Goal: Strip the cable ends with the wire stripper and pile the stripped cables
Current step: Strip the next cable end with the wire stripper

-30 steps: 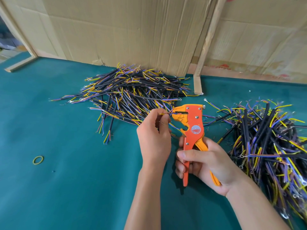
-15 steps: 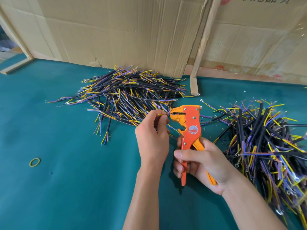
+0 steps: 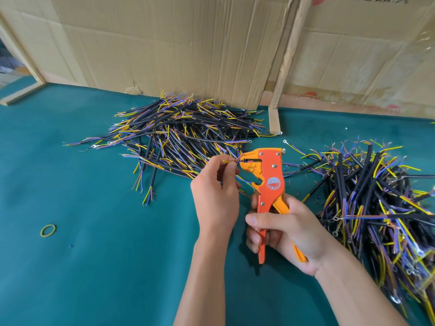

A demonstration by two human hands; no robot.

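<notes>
At the centre of the frame an orange, pistol-shaped wire stripper [image 3: 270, 184] is held upright by the right hand [image 3: 286, 234], whose fingers are curled round its two handles. A thin yellow-and-blue cable end [image 3: 229, 161] is pinched between thumb and fingertips of the left hand [image 3: 215, 196] and is fed into the tool's mouth from the left. Compared with a second ago, little has changed: the hands and the tool are found in nearly the same pose, while the view has been tilted slightly upward, so the same strip is judged to be in progress rather than finished. Whether the handles are already being squeezed cannot be told. A spread heap of black-sheathed cables with coloured cores [image 3: 179, 137] lies just above and left of the hands, against the brown corrugated cardboard wall [image 3: 164, 43]; a second, denser heap of similar cables [image 3: 376, 201] fills the right edge. Which heap is the stripped one cannot be told for certain. A small yellow rubber band [image 3: 48, 230] lies alone at lower left on the teal felt-covered desk [image 3: 94, 267]. Many cables appear to be left to do.
</notes>
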